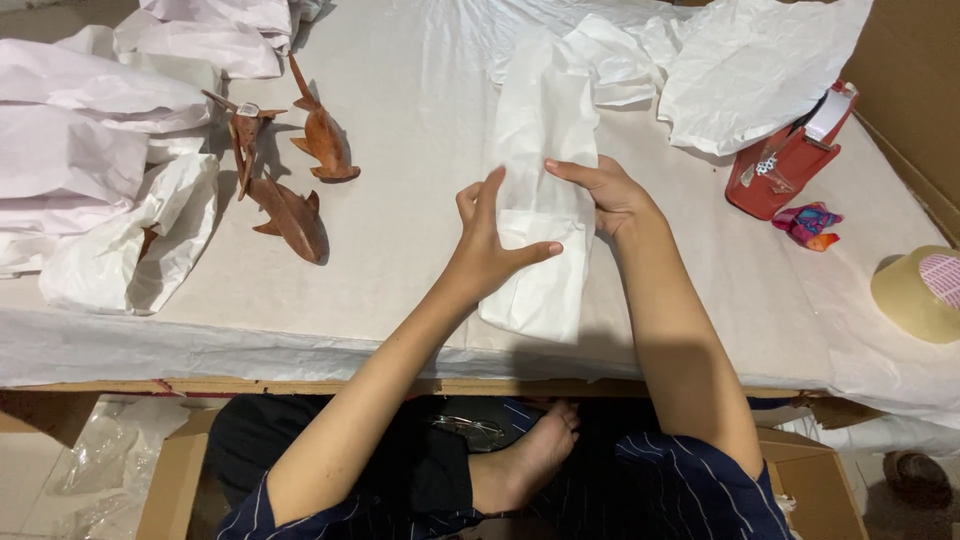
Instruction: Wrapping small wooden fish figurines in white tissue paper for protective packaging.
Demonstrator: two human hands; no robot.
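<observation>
A long bundle wrapped in white paper [540,140] lies lengthwise on the paper-covered table [400,240], its near end over the front edge. My left hand [490,240] grips the bundle's left side with the thumb across its front. On the bundle's right side my right hand [605,190] presses the paper with fingers curled over the fold. What is inside the wrap is hidden.
Two brown wooden shark carvings [322,135] [285,205] lie at the left, beside several white-wrapped bundles [130,240]. At the right stand a red tape dispenser [785,160], a small colourful object [808,224] and a tape roll [920,292]. Crumpled white paper [740,60] lies at the back.
</observation>
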